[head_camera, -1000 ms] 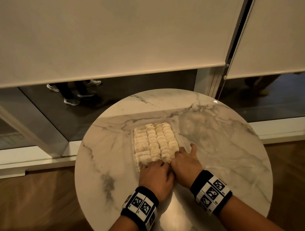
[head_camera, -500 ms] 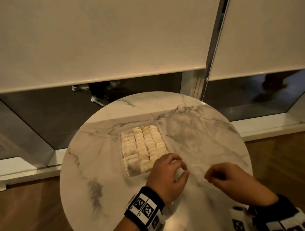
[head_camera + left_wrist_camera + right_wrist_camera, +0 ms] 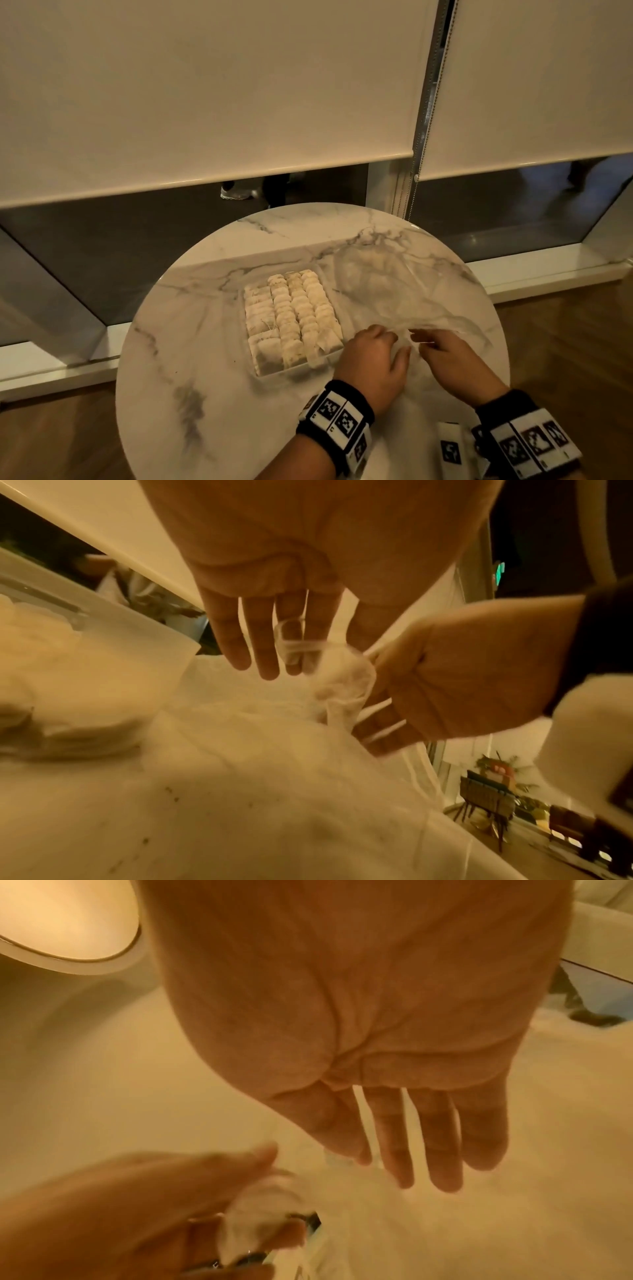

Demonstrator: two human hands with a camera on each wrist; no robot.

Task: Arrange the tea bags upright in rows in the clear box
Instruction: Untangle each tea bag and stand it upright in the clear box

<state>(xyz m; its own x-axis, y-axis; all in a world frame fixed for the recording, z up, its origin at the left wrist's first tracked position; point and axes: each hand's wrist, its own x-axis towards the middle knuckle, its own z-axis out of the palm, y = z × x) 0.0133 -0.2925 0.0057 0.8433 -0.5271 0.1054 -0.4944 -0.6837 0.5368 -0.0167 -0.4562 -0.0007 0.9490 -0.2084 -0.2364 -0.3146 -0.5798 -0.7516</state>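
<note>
The tea bags [image 3: 293, 317] stand in four rows filling the clear box [image 3: 301, 367], left of centre on the round marble bench [image 3: 191, 342]. Just right of it, the left hand [image 3: 371, 363] and right hand [image 3: 452, 359] both pinch a crumpled clear plastic bag [image 3: 383, 291]. No readable writing; wristbands carry square black-and-white markers.

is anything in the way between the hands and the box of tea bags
Nothing solid. Both the left hand and right hand are at the clear plastic bag, right of the clear box. The tea bags lie uncovered, and only bare table separates them.
</note>
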